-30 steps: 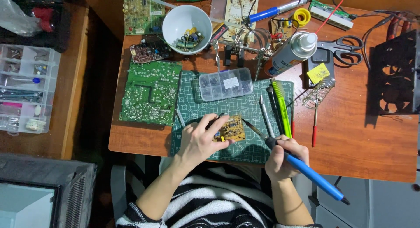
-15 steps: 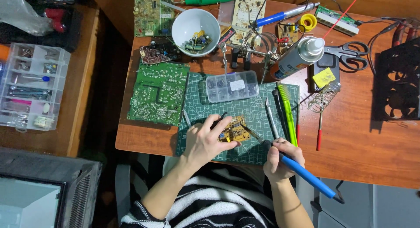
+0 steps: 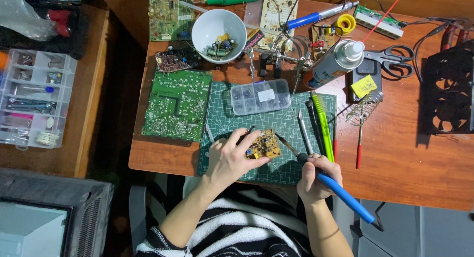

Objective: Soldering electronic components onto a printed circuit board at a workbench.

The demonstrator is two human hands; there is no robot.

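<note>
On the tabletop [image 3: 395,158], the green mat [image 3: 276,124] is carrying a small yellow board [image 3: 262,144]. The left hand [image 3: 229,158] is gripping it flat. The right hand [image 3: 316,175] is clasping the iron [image 3: 335,188], tip touching the board's edge: soldering, seemingly; steadiness is needed next.

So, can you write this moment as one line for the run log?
left hand: holds small yellow circuit board | right hand: holds blue soldering iron, tip at board | surface: green cutting mat
</note>
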